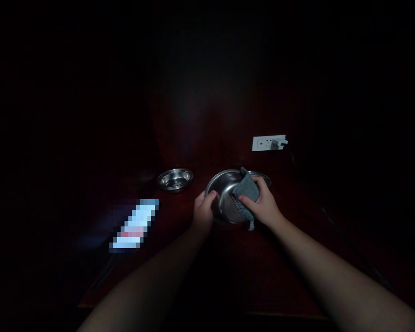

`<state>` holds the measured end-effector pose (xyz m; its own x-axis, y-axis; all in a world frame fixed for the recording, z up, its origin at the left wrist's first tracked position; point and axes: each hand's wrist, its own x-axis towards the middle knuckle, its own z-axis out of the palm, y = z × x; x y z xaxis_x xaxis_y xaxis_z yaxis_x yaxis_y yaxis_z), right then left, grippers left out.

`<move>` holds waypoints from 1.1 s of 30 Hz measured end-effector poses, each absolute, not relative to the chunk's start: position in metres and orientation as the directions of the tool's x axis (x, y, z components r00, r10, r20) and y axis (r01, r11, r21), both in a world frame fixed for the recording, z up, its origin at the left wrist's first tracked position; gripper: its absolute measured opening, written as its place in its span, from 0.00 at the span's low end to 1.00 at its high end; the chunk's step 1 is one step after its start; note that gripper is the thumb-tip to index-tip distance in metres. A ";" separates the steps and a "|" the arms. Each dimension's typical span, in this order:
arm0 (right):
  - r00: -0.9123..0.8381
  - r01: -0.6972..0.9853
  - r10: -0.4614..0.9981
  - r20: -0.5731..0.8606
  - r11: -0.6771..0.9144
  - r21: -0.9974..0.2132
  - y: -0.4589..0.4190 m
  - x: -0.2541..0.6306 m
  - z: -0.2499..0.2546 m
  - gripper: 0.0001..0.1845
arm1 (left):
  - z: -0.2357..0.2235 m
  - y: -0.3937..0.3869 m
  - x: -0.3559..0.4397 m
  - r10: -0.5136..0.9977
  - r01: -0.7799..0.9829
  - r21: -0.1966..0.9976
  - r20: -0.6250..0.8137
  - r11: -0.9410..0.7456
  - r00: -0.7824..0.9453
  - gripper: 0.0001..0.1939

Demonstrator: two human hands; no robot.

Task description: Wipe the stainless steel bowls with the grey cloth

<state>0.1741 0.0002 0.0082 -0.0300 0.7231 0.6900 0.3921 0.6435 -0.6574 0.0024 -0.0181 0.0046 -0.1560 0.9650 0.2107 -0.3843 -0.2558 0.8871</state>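
A shiny steel bowl (224, 186) is held up in front of me, tilted so that its inside faces me. My left hand (204, 211) grips its left rim, thumb on the inner side and fingers hidden behind. My right hand (263, 203) is closed on a grey-green cloth (246, 189), which lies against the bowl's right inner side. A loose end of the cloth hangs below the hand. Behind my right hand, part of another metal rim (263, 175) shows; whether it belongs to a separate dish I cannot tell.
More steel bowls (175, 179), seemingly stacked, stand on the dark red table (180, 276) at the left. Nearer lies a lit phone (134, 226), its screen blurred, with a cable. A white socket plate (269, 143) with a plug is at the back right. Surroundings are very dark.
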 end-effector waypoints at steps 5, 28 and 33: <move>-0.036 0.380 0.728 0.685 0.644 -0.664 0.001 0.174 0.008 0.28 | 0.005 -0.019 0.002 0.967 -0.374 0.894 0.207 -0.248 -0.149 0.11; -0.030 0.402 0.715 0.699 0.649 -0.646 0.003 0.177 0.008 0.22 | 0.006 -0.019 0.001 0.958 -0.342 0.896 0.247 -0.283 -0.145 0.12; -0.053 0.386 0.689 0.723 0.682 -0.621 0.002 0.177 0.010 0.22 | 0.008 -0.020 0.001 0.953 -0.329 0.897 0.252 -0.296 -0.170 0.12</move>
